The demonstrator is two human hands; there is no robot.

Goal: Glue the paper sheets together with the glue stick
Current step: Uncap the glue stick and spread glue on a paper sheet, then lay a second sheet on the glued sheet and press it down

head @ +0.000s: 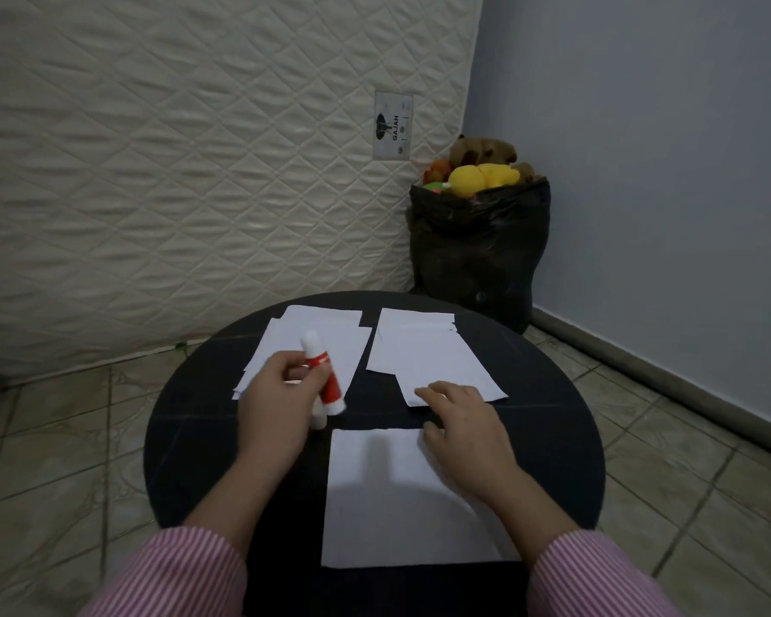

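My left hand holds a red and white glue stick tilted over the black round table. A small white cap stands on the table just under the stick. My right hand rests with spread fingers, its fingertips on the near edge of the right stack of white sheets. A left stack of white sheets lies behind the glue stick. One large white sheet lies flat at the table's near edge, partly under my right wrist.
A quilted mattress leans against the wall behind the table. A black bag filled with soft toys stands in the corner at the right. Tiled floor surrounds the table.
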